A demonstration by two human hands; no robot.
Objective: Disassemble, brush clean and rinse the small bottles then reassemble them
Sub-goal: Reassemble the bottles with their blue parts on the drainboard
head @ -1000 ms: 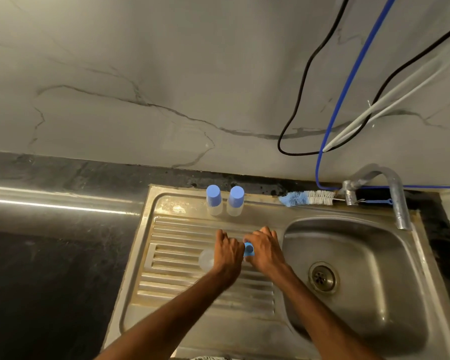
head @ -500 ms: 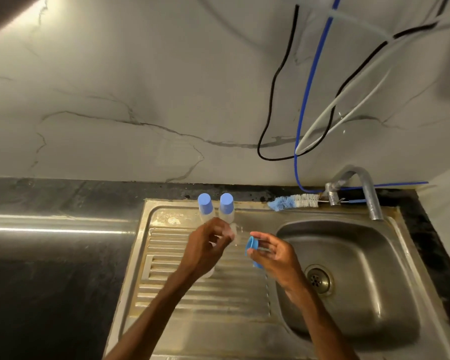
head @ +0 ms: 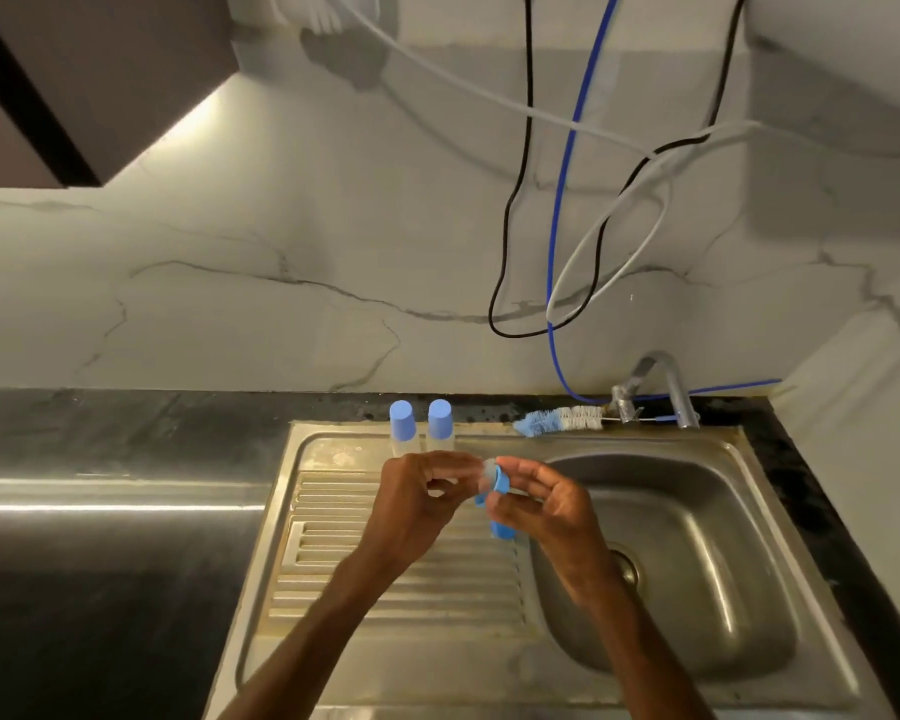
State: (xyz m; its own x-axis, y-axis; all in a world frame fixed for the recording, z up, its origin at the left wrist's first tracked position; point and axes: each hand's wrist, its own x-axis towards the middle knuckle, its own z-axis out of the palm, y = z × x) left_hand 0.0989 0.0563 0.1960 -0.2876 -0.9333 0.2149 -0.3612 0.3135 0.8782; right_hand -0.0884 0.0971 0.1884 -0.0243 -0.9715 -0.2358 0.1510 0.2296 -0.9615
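The small translucent plastic bottle lies roughly horizontal, mouth pointing right, above the ribbed stainless-steel drainboard. The left hand curls round its mostly hidden body. The right hand pinches a round blue plastic cap at the mouth. Two blue-capped clear bottles stand upright on the sink's rear rim.

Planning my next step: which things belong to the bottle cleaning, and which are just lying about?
Job: small clear bottle in left hand; blue plastic cap in right hand; two blue-capped bottles; blue-white bristle brush; metal tap; steel sink.
Idle: black, blue, white cables.
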